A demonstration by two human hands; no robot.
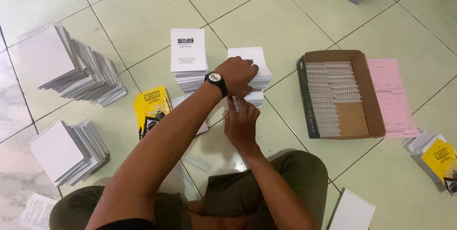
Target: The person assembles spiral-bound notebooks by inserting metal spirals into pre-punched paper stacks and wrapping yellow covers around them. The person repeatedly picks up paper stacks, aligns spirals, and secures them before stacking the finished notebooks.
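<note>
Both hands (239,99) on punched paper stack (261,68).

Floor (143,11): pale green glossy tiles, dark grout lines.
Left edge: marbled grey-white tiles (12,111).
Light: soft, reflected off tiles.
</note>
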